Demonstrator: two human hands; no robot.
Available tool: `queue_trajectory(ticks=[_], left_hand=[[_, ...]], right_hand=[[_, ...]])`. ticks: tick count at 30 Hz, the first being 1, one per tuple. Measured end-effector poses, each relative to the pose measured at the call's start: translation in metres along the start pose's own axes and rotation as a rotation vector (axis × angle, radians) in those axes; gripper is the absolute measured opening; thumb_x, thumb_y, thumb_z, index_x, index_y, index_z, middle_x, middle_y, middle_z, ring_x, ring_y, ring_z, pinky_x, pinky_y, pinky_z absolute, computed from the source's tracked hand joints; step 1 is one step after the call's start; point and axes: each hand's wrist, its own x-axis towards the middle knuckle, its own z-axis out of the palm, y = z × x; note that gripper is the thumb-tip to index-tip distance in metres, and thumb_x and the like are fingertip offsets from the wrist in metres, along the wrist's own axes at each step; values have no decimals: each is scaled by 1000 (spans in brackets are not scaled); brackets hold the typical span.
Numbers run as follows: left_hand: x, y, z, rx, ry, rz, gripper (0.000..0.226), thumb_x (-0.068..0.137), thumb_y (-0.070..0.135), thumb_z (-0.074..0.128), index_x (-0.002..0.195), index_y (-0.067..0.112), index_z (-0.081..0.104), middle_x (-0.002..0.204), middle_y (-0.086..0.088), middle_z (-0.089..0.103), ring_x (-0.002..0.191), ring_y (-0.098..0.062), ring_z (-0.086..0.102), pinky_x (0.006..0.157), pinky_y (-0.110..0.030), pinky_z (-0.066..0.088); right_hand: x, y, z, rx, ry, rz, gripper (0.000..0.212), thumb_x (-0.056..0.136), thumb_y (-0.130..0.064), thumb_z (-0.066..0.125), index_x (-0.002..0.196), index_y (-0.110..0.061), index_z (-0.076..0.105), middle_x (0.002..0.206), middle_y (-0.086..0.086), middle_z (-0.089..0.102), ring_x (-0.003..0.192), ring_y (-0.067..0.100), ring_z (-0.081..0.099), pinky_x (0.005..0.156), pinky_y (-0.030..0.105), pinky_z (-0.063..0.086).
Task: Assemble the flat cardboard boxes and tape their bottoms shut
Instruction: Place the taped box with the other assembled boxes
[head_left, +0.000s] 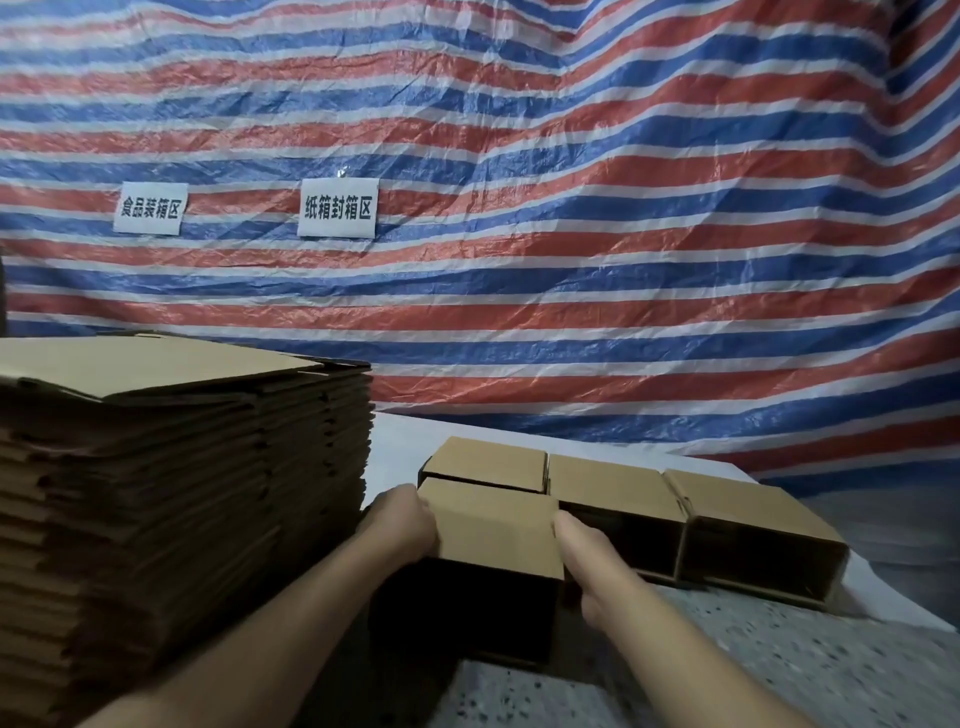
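While both forearms reach forward from the bottom edge, the two hands hold the nearest assembled box (493, 525) between them. The left hand (402, 519) is curled around the box's left side, and its fingertips are hidden behind the cardboard. The right hand (592, 556) lies flat against the right side with fingers rather straight, pressing inward. This box stands on the speckled grey table (727, 665), and its open side faces the person; the inside is dark, so I cannot tell whether anything is in it.

Just left of the left arm rises a tall stack of flat cardboard boxes (171, 467), which fills the left part of the table and leaves only a narrow gap to the held box. On the right near side, the grey surface is open.

Behind the held box, touching it, stands a second box (485, 462). Beside them to the right are a third box (613, 488) and a fourth box (748, 514), side by side and close together, also with dark open sides toward the person. A white sheet (395, 447) lies under the far boxes.

Farther back, a striped red, blue and white tarp (571, 208) hangs like a wall, carrying two white paper labels (337, 208) with Chinese characters.
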Motion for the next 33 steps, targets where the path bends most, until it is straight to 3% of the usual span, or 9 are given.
queue_trajectory(ticks=[3, 7, 11, 15, 18, 21, 24, 28, 33], left_hand=[[11, 1, -4, 1, 52, 95, 8, 94, 12, 51, 90, 11, 59, 99, -13, 65, 89, -29, 60, 69, -25, 39], [9, 6, -10, 37, 107, 110, 28, 86, 5, 52, 65, 19, 39, 69, 3, 46, 68, -19, 48, 60, -26, 37], [-11, 24, -19, 46, 300, 270, 14, 88, 6, 43, 77, 15, 46, 79, 0, 49, 74, -23, 51, 61, -32, 35], [-54, 56, -56, 42, 470, 513, 23, 101, 30, 39, 92, 16, 54, 87, 1, 55, 82, -21, 53, 66, -31, 34], [-80, 72, -105, 183, 513, 574, 22, 100, 32, 40, 87, 17, 51, 86, 0, 56, 78, -20, 52, 65, -32, 40], [-102, 67, -160, 385, 461, 478, 20, 99, 29, 41, 86, 16, 48, 82, -1, 50, 77, -21, 49, 67, -34, 38], [-119, 47, -201, 642, 344, 287, 23, 98, 31, 44, 109, 15, 57, 97, -3, 56, 92, -24, 54, 76, -38, 38], [-136, 17, -230, 816, 195, 88, 56, 98, 56, 39, 138, 17, 45, 137, -9, 52, 123, -31, 50, 99, -46, 39], [-156, -4, -237, 748, 160, 55, 69, 95, 64, 35, 141, 13, 43, 139, -9, 53, 121, -29, 54, 95, -41, 49]], right_hand=[[7, -2, 7, -38, -28, 7, 42, 99, -28, 46, 133, -7, 57, 129, 11, 62, 115, 30, 56, 93, 36, 42], [5, -1, 11, -70, -37, 10, 47, 99, -24, 44, 142, -8, 50, 138, 11, 57, 125, 31, 51, 100, 39, 39], [-9, -4, 3, -84, -43, -5, 52, 99, -34, 45, 142, -6, 50, 142, 13, 55, 127, 33, 51, 106, 42, 43], [-38, -24, -14, -189, 33, -129, 51, 100, -37, 47, 141, -7, 50, 141, 13, 54, 114, 29, 53, 97, 38, 44], [-65, -44, -23, -277, 60, -237, 43, 102, -33, 44, 134, -7, 57, 136, 14, 59, 118, 33, 55, 99, 40, 45], [-97, -60, -30, -344, 136, -328, 34, 101, -34, 43, 112, -6, 59, 112, 10, 62, 99, 27, 58, 88, 35, 49], [-134, -72, -39, -413, 228, -405, 26, 99, -35, 43, 84, -15, 49, 81, 2, 52, 67, 16, 47, 59, 27, 34], [-166, -79, -48, -425, 202, -462, 31, 98, -33, 46, 73, -15, 42, 65, 0, 43, 61, 19, 43, 58, 33, 30], [-200, -78, -62, -506, 191, -482, 33, 99, -34, 45, 73, -15, 43, 70, 0, 47, 66, 17, 46, 58, 32, 32]])
